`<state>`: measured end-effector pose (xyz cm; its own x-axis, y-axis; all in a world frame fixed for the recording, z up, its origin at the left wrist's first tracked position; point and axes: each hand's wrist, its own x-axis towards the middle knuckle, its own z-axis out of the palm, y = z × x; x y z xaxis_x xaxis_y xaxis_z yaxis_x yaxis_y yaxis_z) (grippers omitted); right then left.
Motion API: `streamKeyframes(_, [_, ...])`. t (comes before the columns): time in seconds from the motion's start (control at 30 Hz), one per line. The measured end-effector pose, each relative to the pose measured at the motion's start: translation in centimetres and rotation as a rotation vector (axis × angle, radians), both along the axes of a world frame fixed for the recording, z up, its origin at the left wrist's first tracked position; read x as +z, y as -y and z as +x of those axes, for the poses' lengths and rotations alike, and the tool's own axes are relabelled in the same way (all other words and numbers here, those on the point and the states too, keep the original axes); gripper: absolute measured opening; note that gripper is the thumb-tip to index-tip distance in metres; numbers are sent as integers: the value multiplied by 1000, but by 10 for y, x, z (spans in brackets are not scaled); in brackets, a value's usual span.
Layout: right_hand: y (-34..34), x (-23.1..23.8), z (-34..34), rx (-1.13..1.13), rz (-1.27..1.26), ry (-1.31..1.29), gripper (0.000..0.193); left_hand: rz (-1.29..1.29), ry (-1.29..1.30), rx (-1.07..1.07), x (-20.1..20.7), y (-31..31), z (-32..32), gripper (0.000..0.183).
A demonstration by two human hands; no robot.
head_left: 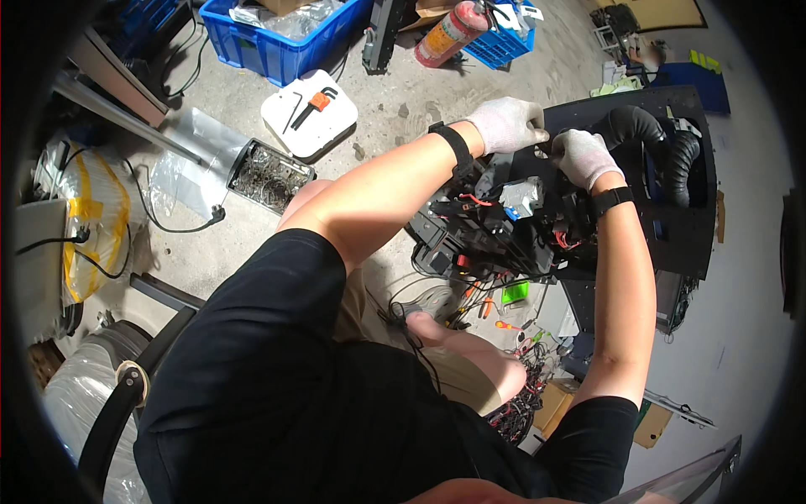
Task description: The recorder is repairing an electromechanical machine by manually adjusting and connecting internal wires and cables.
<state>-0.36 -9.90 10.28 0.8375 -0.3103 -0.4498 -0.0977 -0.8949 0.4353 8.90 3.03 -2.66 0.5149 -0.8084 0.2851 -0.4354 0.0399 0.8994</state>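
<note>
- The left hand (506, 124), in a pale knit glove, is curled with its fingertips pressed to the upper edge of a black machine assembly (672, 227) that stands on the concrete floor (403, 109) in front of the seated person.
- The right hand (583, 157), gloved the same way, is bent over the same edge just beside the left one; I cannot tell whether either hand pinches a small part there.
- Below the hands sits a tangle of red and black wiring (487, 214) around a small grey block (522, 197).
- A black corrugated hose (663, 143) curves across the assembly's panel, right of the right hand.
- Well apart on the floor lie a white case with hex keys (309, 113), a tray of small metal parts (269, 175), a blue crate (285, 38) and a red fire extinguisher (449, 34).
</note>
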Motion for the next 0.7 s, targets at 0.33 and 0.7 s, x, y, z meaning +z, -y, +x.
streamKeyframes(0.33, [-2, -1, 2, -34, -14, -33, 20, 50, -74, -51, -1, 1, 1, 45])
streamKeyframes(0.7, [-6, 2, 4, -54, 10, -118, 25, 45, 89, -134, -1, -5, 4, 37])
